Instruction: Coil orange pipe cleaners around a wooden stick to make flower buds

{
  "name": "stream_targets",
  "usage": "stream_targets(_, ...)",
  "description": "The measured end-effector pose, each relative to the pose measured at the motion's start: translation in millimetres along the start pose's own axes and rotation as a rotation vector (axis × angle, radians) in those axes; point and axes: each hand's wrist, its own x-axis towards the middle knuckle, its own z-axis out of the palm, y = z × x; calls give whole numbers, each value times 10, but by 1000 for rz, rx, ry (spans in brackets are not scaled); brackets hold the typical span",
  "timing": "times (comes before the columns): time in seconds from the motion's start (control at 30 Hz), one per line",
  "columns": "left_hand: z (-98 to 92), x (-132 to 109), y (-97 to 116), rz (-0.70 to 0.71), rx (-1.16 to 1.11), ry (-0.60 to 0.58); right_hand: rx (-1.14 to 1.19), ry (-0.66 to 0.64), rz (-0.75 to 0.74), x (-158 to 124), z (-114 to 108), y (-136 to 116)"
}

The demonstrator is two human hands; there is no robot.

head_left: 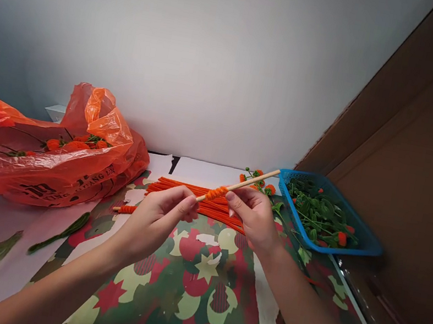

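Between my hands a thin wooden stick (255, 180) slants up to the right, with an orange pipe cleaner (217, 193) coiled around its middle. My left hand (165, 217) pinches the stick's lower end. Thumb and fingers of my right hand (254, 216) close on the coil's right end and the stick. Behind and below lies a bundle of straight orange pipe cleaners (227, 218). Left of that bundle, another stick with an orange coil (124, 209) is partly hidden by my left hand.
An orange plastic bag (120, 136) at left holds orange flowers (77, 146). A blue basket (306, 243) at right holds green stems and orange pieces, beside a cardboard panel (421, 164). Green pipe cleaners (61, 232) lie at left on the table. Patterned paper (193, 292) covers the middle.
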Motion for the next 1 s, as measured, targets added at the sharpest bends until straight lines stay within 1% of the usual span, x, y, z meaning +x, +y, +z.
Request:
stream_targets(0.13,82,-62,25,49,80,-30,5,-31,19,-38,74,49)
stream_targets(0.2,113,-81,2,66,151,14,11,-37,30,-55,116,73)
stream_targets(0.27,115,-83,-41,102,231,96,20,-28,42,-66,145,84)
stream_targets(0.37,71,-63,-98,219,364,192,45,-10,55,-74,160,73)
stream_targets(0.47,14,-39,-112,331,500,233,63,3,72,-83,160,55)
stream_targets(0.53,-8,-28,-96,344,539,227,76,-10,80,-87,157,54)
stream_targets(0.57,-13,-25,-82,331,535,208,83,-27,82,-87,154,59)
stream_targets(0.63,-17,-20,-48,267,481,132,90,-73,77,-83,142,77)
stream_targets(0.77,-29,-16,27,74,274,-37,47,-160,54,-60,107,109)
stream_targets(0.83,-40,-18,51,1,159,-111,18,-185,34,-52,90,115)
stream_targets(1.0,-59,-42,20,-126,-78,-257,-55,-227,-6,-86,59,85)
